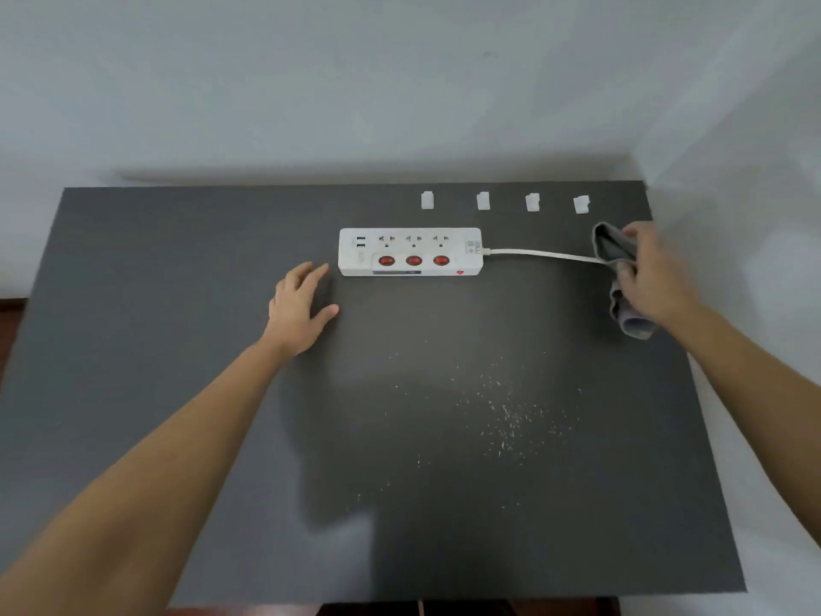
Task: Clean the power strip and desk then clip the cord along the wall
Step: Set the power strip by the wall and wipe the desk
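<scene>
Dark desk is shown with the left hand spread empty beside the power strip. White crumbs remain unwiped. Four clips lie unused at the far edge. Rightward, the cord is wiped with a cloth gripped by the right hand.

Your two forearms are showing bare from the lower frame edge to the wrists; no sleeve is reaching into view. Your left hand is wearing no glove, ring or watch. Your right hand is likewise appearing ungloved, its outline slightly blurred.
</scene>
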The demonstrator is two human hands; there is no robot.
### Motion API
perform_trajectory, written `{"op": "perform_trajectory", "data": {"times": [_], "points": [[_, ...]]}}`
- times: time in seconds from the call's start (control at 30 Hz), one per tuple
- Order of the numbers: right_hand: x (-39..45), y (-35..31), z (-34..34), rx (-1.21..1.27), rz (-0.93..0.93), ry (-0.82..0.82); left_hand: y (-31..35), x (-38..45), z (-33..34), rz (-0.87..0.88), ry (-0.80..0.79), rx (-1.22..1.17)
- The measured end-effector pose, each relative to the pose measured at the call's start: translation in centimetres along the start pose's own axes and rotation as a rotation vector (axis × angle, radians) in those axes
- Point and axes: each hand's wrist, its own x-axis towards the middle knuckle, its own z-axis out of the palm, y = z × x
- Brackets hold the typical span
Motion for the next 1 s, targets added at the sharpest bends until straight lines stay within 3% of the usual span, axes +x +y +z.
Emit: {"op": "perform_trajectory", "data": {"times": [0.13,0.3,0.47,0.6,0.77,1.0], "points": [[-6.1,-6.5,-2.4,0.205,0.035,0.058,-2.6,-6.7,2.8,0.049,0.155,0.036],[-17.9,-14.7,1.3,0.408,-0.085,-0.014,-4.5,-11.0,5.8,0.07,0.082,0.2],[-29.7,-21.2,10.4,0.301,-0.438,-0.12,-5.9,-11.4,5.6,0.132,0.057,0.261],[-33.3,-24.4,17.0,0.15,-0.565,-0.145,-6.5,-11.4,5.7,0.167,0.084,0.241],[-31.1,-23.7,19.5,-0.077,-0.605,-0.119,-7.0,-11.2,6.2,0.185,0.13,0.239],[-26.2,-11.4,16.0,-0.085,-0.215,0.038,-6.6,-11.3,7.2,0.161,0.185,0.233]]}}
